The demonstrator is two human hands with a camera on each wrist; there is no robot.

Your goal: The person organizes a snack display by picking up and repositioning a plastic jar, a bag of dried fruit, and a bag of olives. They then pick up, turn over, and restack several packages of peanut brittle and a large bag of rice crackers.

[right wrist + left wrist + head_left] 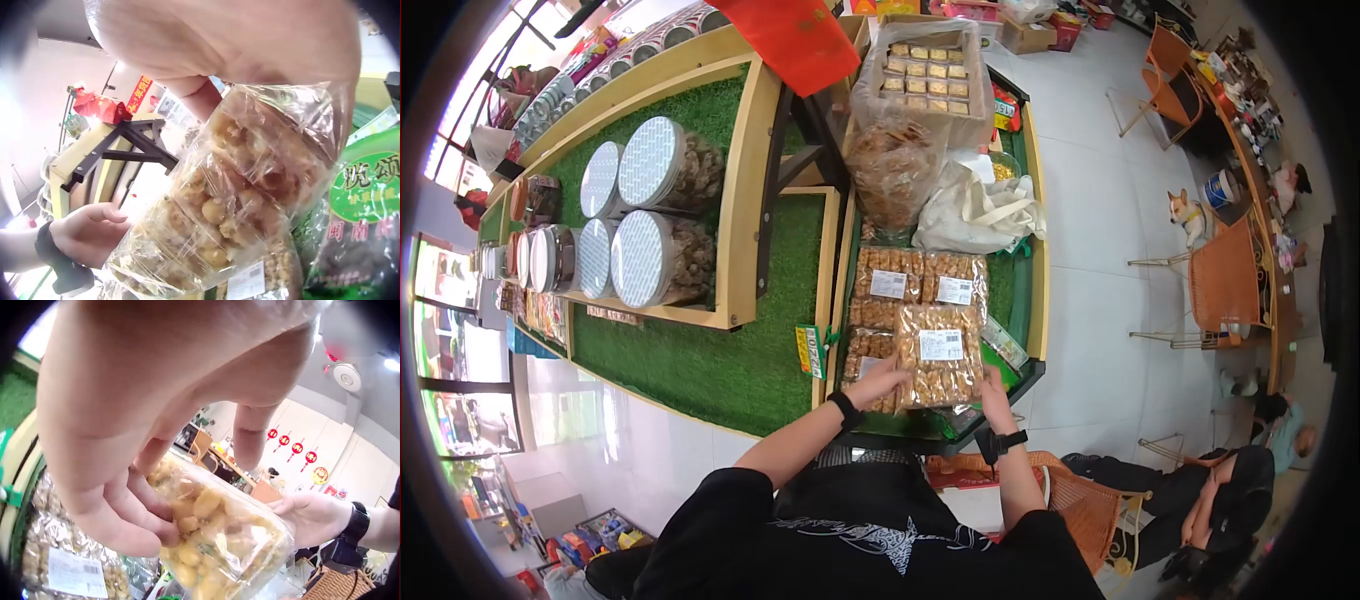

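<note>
A clear plastic pack of golden, nut-like snack clusters (pixel 940 368) with a white label is held up between both hands, above similar packs. My left hand (pixel 880 383) grips its left side, fingers curled against the wrap in the left wrist view. On the opposite side my right hand (pixel 994 390) holds the edge; in the right wrist view much of its grip is hidden behind the palm and the crinkled wrap. Below and beyond lie more labelled packs (pixel 888 280), partly covered by the held one. A green-and-clear bag (pixel 365 206) of dark snacks lies near the right hand.
A white cloth bag (pixel 980 212) and a plastic-lined box of square snacks (pixel 925 80) stand farther along the display. Lidded jars (pixel 643 258) occupy the raised shelf at left. A wooden frame edge (pixel 1040 180) borders the right side, with a price tag (pixel 809 350) near the left.
</note>
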